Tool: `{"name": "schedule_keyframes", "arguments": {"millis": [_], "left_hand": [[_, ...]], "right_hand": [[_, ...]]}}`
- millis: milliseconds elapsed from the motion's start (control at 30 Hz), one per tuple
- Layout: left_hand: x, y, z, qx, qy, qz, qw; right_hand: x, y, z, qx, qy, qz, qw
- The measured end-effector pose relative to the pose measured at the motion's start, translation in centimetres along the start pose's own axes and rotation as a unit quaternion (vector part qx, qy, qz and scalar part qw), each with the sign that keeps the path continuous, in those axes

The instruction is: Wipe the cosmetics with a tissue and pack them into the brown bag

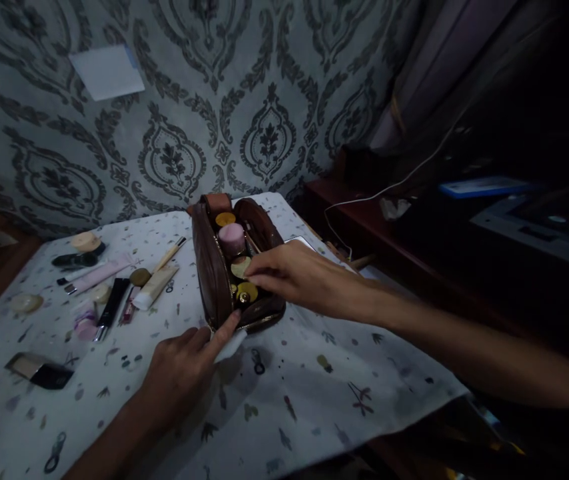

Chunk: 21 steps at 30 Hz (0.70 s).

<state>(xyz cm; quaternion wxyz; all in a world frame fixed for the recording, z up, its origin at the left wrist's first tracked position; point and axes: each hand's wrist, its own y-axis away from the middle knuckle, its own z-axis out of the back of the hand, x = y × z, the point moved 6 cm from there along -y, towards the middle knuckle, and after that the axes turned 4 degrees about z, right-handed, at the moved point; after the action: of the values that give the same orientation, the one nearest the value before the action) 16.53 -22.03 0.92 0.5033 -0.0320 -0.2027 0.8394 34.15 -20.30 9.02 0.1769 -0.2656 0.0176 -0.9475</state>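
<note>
An unzipped brown bag (210,277) stands on the patterned white cloth. Inside it show a pink-lidded jar (232,237), an orange-yellow round item (225,219), a pale round item (239,268) and a yellow round item (247,292). My right hand (284,272) reaches in from the right, its fingers pinched on the pale round item. My left hand (189,360) rests at the bag's near edge, index finger stretched to the rim and the other fingers curled. Something white, perhaps a tissue, lies under that hand.
Left of the bag lie several cosmetics, among them a black tube (112,308), a cream tube (155,288), a brush (168,255) and a dark compact (39,371). A patterned wall (204,100) rises behind. A white cable (389,190) runs at the right.
</note>
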Motion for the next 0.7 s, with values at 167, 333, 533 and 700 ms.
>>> {"name": "schedule_keyframes", "arguments": {"millis": [167, 333, 533, 700], "left_hand": [[0.1, 0.0, 0.0, 0.003, -0.014, -0.003, 1.000], [0.4, -0.8, 0.5, 0.011, -0.093, -0.036, 0.995], [0.5, -1.7, 1.1, -0.009, -0.079, -0.031, 0.996], [0.6, -1.4, 0.9, -0.014, -0.031, -0.018, 0.999]], "right_hand": [[-1.0, 3.2, 1.2, -0.143, -0.055, -0.020, 0.988], [-1.5, 4.7, -2.1, -0.103, -0.123, -0.021, 0.987], [-1.5, 4.5, -5.9, -0.125, -0.130, 0.070, 0.981], [-1.8, 4.6, -6.7, -0.117, -0.130, 0.084, 0.981]]}}
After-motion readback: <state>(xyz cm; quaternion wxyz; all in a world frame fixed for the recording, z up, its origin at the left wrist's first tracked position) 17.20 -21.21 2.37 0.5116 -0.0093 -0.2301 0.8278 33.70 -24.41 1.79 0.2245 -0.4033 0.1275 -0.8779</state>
